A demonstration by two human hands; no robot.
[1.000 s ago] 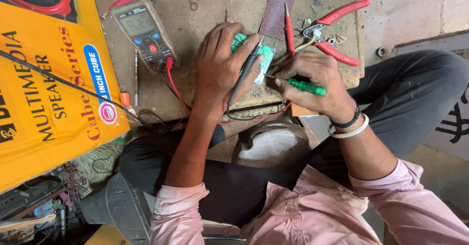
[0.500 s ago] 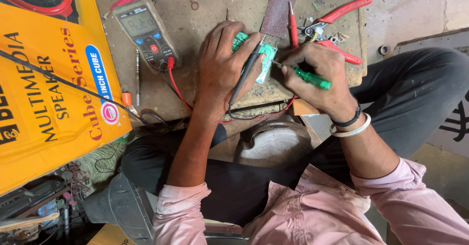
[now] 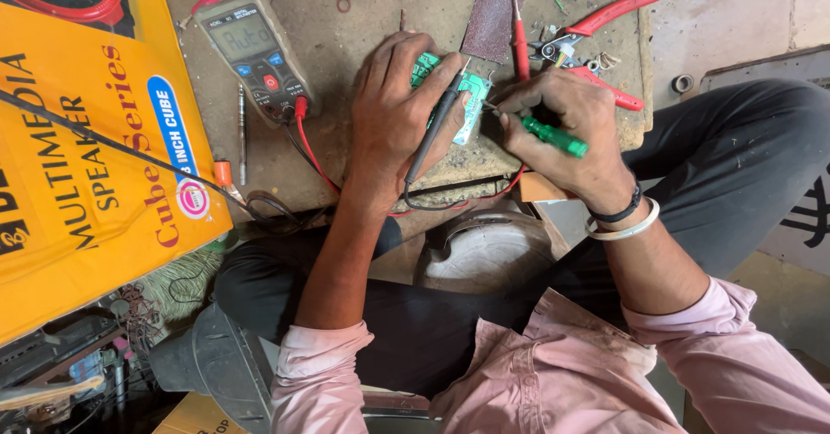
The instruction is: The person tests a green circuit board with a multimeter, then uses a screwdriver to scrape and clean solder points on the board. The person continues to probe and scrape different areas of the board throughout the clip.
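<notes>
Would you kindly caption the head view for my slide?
Left hand holds a black probe on a green circuit board; right hand holds a green screwdriver.

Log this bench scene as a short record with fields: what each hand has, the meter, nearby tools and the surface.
left hand: presses a green circuit board to the bench and holds a black probe against it
right hand: grips a green-handled screwdriver, tip at the board's edge
multimeter: lies display up, left of the hands, red lead plugged in
red pliers: lie behind the right hand
yellow box: far left
surface: worn wooden board
</notes>
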